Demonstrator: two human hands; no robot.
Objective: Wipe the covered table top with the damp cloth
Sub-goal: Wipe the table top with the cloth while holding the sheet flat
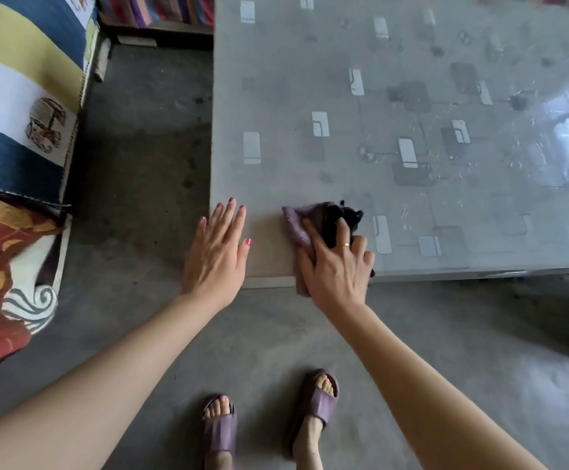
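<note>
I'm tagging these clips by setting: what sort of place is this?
Probably a room in a home, perhaps a living room. A low table under clear plastic stands on a bare concrete floor, patterned cushions lie on the left, and the person wiping with a cloth wears house slippers.

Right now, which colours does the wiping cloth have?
The cloth is dusty purple with a black part, seen in the head view.

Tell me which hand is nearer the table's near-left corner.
Left. The left hand lies flat, fingers straight, right at that corner of the table. The right hand is further along the near edge, pressing the cloth.
</note>
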